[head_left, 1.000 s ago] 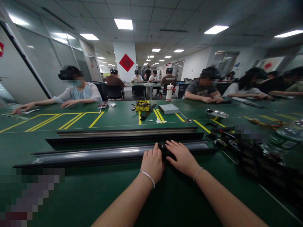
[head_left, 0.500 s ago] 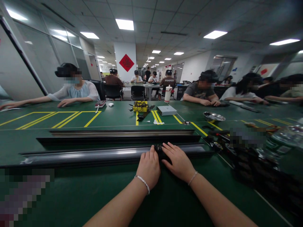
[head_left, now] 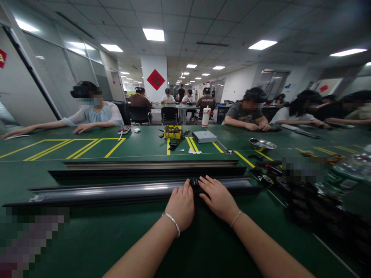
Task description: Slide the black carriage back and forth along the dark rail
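Note:
In the head view my left hand (head_left: 181, 202) is closed, its fingers together and bent over a small black part (head_left: 194, 182) on the long rail (head_left: 116, 191). From the other side my right hand (head_left: 218, 197) grips the same part, with its thumb on the near side and its other fingers reaching over. Most of the black part is hidden by my fingers, so its kind is unclear. The rail is dark-edged, with a shiny grey face that looks covered in clear film, and lies crosswise in front of me.
Behind lie two more long rails, a black one (head_left: 145, 173) and a grey-brown one (head_left: 150, 164). A yellow box of cables (head_left: 173, 132), a grey box (head_left: 204, 136), a metal bowl (head_left: 262, 144) and a white cup (head_left: 206, 117) stand farther off. Dark parts and a bottle (head_left: 343, 177) are at right; co-workers sit opposite.
The view has shifted slightly, so the scene sits a little lower and to the right. My hands keep nearly the same hold on the black part.

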Demonstrator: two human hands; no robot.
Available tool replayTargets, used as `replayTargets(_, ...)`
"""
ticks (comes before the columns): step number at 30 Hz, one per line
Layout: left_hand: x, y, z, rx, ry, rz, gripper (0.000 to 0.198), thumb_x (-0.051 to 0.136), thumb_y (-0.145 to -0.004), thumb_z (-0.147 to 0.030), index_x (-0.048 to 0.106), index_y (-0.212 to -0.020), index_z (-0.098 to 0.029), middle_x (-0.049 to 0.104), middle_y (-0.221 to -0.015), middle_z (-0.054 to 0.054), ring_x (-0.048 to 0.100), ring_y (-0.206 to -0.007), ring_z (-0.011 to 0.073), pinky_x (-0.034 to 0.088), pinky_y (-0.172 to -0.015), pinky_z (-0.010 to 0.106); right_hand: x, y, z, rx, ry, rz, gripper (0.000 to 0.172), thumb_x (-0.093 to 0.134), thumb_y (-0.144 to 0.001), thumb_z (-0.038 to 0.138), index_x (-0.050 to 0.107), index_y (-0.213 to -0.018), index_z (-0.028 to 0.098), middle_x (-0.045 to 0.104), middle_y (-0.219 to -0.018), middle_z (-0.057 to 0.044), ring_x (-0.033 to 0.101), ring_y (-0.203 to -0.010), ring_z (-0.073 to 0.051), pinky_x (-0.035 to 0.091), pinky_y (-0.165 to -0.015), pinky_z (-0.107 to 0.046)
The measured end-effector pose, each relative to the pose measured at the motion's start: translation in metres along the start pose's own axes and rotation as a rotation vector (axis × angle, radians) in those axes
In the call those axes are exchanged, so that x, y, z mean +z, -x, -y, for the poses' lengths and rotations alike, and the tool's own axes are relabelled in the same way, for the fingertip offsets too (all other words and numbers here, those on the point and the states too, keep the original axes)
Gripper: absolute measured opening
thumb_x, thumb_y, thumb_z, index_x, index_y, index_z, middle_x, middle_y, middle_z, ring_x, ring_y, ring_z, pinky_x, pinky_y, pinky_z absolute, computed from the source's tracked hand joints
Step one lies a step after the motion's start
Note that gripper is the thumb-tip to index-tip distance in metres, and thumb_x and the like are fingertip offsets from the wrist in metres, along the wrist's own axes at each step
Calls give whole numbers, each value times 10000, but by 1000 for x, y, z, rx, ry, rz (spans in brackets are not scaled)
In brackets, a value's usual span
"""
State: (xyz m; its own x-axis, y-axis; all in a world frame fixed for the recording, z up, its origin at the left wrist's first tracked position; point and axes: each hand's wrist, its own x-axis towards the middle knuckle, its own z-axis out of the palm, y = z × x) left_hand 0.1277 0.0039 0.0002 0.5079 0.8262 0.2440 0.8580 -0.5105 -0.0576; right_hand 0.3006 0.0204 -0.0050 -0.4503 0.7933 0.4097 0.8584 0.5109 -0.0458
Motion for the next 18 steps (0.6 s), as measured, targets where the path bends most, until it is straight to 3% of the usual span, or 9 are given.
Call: replayTargets(18, 3, 0, 10, 48, 37, 28, 645, 473, -751, -338, 288, -1307, -66, 273, -1412, 174, 382, -1188, 262, 317, -925, 382, 1, 0, -2, 8, -33, -1, 411, 415, -851, 330, 481, -1222, 168, 472, -1292, -72, 377, -1220, -233, 337, -989, -432)
